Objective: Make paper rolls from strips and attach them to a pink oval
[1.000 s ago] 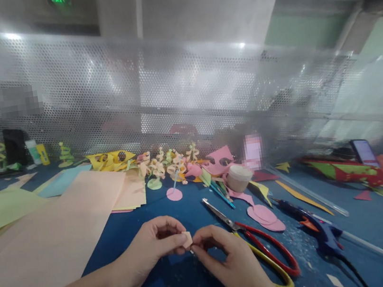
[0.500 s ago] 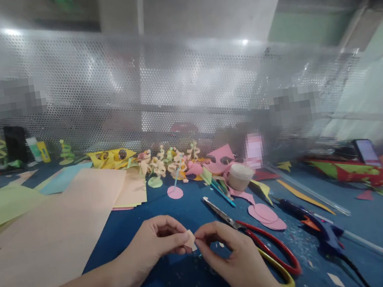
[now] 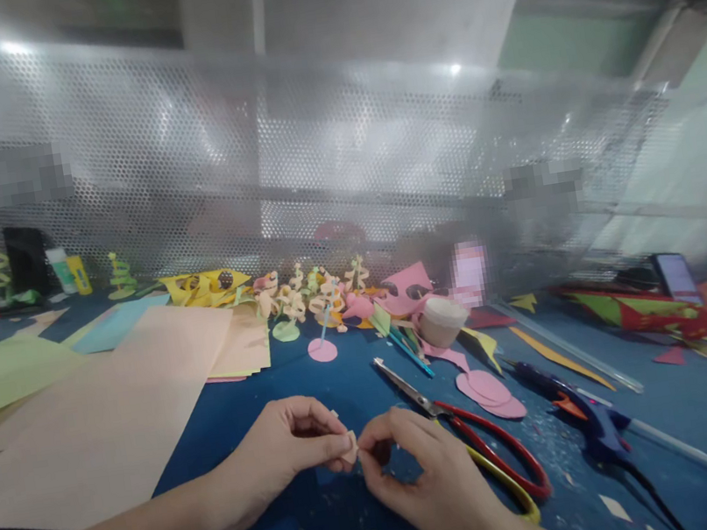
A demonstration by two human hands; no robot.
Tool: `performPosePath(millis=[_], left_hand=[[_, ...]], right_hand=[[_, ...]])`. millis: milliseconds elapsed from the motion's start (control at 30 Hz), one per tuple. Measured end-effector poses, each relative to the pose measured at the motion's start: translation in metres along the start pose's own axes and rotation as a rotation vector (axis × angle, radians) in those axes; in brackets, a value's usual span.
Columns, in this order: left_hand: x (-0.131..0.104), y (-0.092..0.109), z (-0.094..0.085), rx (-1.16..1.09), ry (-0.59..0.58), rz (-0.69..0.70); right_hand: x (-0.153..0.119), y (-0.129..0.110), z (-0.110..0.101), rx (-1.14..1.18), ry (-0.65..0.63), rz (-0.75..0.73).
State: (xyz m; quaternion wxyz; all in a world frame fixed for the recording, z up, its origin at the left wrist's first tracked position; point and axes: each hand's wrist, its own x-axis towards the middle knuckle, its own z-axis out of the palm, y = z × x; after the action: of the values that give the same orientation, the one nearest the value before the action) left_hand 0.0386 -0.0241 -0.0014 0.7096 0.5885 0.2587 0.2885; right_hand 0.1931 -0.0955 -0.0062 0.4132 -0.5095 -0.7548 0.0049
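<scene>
Thumb and fingers of my left hand (image 3: pixel 287 441) pinch a small piece of peach paper (image 3: pixel 353 449). My right hand (image 3: pixel 422 458) is closed too, its thumb and fingertips pressed together at the right edge of that piece. The paper looks bent, and fingers cover part of it. Just beyond my right hand lie scissors (image 3: pixel 527 460) with red and yellow handles, blades pointing away to the left. Under my left forearm's far side spreads a large peach paper sheet (image 3: pixel 121 397).
A blue glue gun (image 3: pixel 591 411) with a cord lies on the right. Pink paper circles (image 3: pixel 490 393) and a white roll (image 3: pixel 443 322) sit beyond the scissors. Several small curled-paper figures (image 3: pixel 290 305) stand at the back. A pink disc with a blue stick (image 3: pixel 322 349) is ahead.
The small peach paper was flatter between my fingertips; now it is bent and shows less. My right hand has shifted slightly at its edge. The view has tilted a little.
</scene>
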Motion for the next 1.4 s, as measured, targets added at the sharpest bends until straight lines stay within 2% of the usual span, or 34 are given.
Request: performPosePath(millis=[167, 367, 567, 700, 867, 1000, 1133, 1267, 1400], left_hand=[[-0.001, -0.002, -0.002, 0.060, -0.030, -0.048], [-0.001, -0.008, 0.000, 0.047, -0.139, 0.053], [-0.001, -0.010, -0.002, 0.103, -0.051, 0.101], [-0.003, -0.008, 0.001, 0.108, -0.058, 0.091], [-0.006, -0.001, 0.004, 0.149, 0.021, 0.131], [0.000, 0.006, -0.007, 0.201, 0.155, 0.226], [0.011, 0.008, -0.025, 0.127, 0.246, 0.257], [0.018, 0.004, -0.036, 0.103, 0.234, 0.232], [0.020, -0.001, -0.038, 0.064, 0.184, 0.218]], right_hand=[[-0.001, 0.002, 0.003, -0.079, 0.010, -0.059], [0.002, 0.002, 0.003, 0.049, 0.024, 0.149], [0.002, 0.002, 0.002, 0.111, 0.015, 0.146], [0.000, 0.003, 0.003, 0.080, 0.007, 0.146], [0.009, 0.000, 0.004, 0.017, 0.024, 0.161], [0.030, 0.001, 0.010, 0.091, 0.024, 0.141], [0.047, 0.012, 0.025, 0.273, 0.036, 0.169], [0.050, 0.022, 0.034, 0.339, 0.096, 0.227], [0.048, 0.023, 0.032, 0.324, 0.071, 0.232]])
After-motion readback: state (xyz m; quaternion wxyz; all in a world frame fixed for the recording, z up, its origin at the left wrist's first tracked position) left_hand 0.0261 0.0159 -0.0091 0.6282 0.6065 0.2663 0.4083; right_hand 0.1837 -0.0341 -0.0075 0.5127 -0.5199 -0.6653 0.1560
